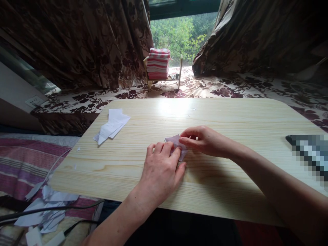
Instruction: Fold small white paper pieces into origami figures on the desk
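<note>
A small pale purple piece of folded paper [175,139] lies near the middle of a light wooden table [230,116]. My left hand [161,171] rests on the table with its fingers curled down onto the near side of the paper. My right hand [205,140] reaches in from the right and pinches the paper's far right part between thumb and fingers. Most of the paper is hidden under both hands.
White paper strips [112,125] lie at the table's left. A dark phone-like object [307,152] sits at the right edge. More paper scraps [46,212] and cables lie on the striped bedding at lower left. A small rack of striped cloths [158,65] stands by the window.
</note>
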Demonstrator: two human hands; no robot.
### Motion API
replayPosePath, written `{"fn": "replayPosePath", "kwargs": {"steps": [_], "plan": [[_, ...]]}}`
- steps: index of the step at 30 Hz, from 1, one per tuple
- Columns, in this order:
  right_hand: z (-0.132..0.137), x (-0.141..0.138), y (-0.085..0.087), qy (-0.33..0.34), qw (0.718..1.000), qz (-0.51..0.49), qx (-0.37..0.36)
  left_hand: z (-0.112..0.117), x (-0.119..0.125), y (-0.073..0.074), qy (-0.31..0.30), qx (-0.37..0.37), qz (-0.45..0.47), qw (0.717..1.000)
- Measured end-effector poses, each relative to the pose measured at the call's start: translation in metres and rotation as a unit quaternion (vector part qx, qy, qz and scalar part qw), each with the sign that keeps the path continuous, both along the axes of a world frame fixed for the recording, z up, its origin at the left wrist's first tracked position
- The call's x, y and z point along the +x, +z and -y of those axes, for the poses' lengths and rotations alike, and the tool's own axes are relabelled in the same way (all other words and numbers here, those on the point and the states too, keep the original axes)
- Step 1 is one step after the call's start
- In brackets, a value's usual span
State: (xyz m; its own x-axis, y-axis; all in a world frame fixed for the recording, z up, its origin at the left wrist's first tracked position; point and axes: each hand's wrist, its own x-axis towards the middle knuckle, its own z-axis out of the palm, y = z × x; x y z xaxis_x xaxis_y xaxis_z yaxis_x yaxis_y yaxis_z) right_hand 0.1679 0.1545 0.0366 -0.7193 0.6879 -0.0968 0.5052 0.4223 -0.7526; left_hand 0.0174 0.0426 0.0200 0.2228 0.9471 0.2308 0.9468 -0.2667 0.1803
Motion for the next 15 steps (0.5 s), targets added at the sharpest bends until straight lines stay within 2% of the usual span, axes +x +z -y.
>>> {"fn": "replayPosePath", "kwargs": {"steps": [6,15], "plan": [[-0.0023,-0.0019,-0.0055,0.000,1.000,-0.003,0.016,0.0015,-0.0025,-0.0003,0.003,0.005,-0.003,1.000],[-0.0030,-0.0028,-0.0009,0.006,1.000,0.006,-0.004,0.0016,-0.0008,-0.0030,0.009,0.015,-0.011,1.000]]}}
